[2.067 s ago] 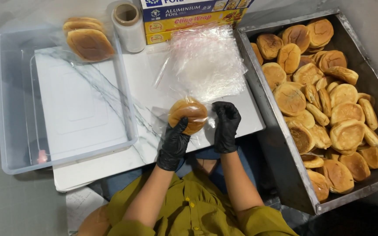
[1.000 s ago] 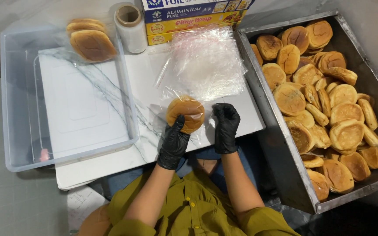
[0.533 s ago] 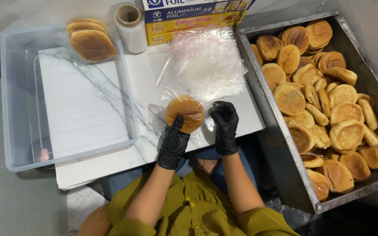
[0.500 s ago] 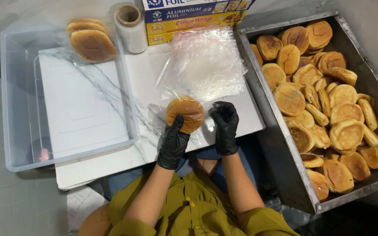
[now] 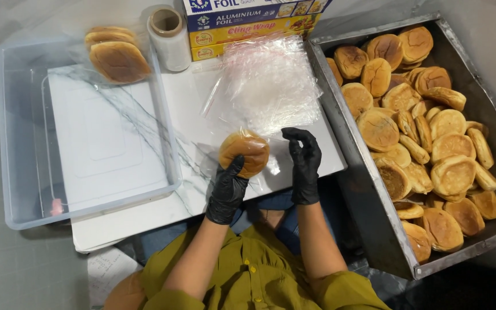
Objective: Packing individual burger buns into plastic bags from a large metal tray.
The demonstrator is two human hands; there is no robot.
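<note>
Because our left hand (image 5: 229, 186) grips the bun (image 5: 244, 154) only from below, just above the white board's (image 5: 190, 143) near edge, we judge it could slip from its thin clear wrap. Our right hand (image 5: 303, 163), just beside it, hovers with fingers loosely curled, holding nothing we can make out.

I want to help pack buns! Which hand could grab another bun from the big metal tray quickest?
Probably the right hand: it holds nothing and is nearer the metal tray. The left hand already grips a bun.
</note>
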